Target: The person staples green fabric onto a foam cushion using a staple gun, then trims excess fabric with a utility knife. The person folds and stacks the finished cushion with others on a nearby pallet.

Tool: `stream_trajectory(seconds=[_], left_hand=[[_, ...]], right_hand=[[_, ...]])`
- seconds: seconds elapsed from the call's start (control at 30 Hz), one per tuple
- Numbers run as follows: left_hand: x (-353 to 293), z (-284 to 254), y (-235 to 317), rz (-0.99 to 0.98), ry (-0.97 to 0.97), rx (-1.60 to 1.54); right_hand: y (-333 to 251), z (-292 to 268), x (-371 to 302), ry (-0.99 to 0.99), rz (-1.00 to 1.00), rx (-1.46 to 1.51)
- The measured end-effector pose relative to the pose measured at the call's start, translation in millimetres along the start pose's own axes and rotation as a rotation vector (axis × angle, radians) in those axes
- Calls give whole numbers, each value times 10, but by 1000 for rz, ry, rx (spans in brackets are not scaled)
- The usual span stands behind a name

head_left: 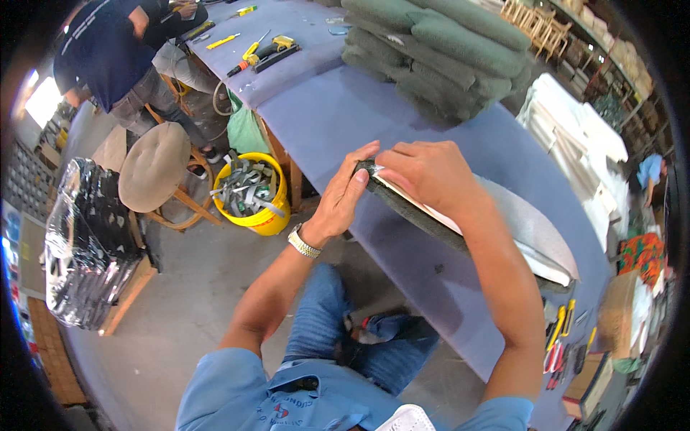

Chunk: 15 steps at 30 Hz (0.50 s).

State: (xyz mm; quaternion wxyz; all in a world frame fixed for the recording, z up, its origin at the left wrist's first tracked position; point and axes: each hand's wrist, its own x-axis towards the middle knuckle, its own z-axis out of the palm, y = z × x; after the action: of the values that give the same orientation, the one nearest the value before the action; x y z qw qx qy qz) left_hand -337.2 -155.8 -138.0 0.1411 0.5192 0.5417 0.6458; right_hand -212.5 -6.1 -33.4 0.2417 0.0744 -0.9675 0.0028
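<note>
Both hands are gripping one end of a long upholstered panel (460, 223), dark green fabric over a white and grey core, lying at the near edge of the purple-covered surface (338, 115). The left hand (345, 197) is pinching the fabric edge with closed fingers; the right hand (428, 172) is pressing down on top, fingers curled over it. Left of the surface, a yellow bucket (267, 219) on the floor is holding grey strip offcuts (244, 187). Green cushions (445, 50) are lying stacked on the surface's far side.
</note>
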Motion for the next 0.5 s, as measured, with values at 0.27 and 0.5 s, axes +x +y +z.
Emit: stream_trajectory(seconds=[0.27,0.5], left_hand=[[212,112,-38,-69,78,-68],[58,82,2,-57,130,-2]], right_hand=[[152,7,63,20,-60,-78],[37,51,154,-54,32,49]])
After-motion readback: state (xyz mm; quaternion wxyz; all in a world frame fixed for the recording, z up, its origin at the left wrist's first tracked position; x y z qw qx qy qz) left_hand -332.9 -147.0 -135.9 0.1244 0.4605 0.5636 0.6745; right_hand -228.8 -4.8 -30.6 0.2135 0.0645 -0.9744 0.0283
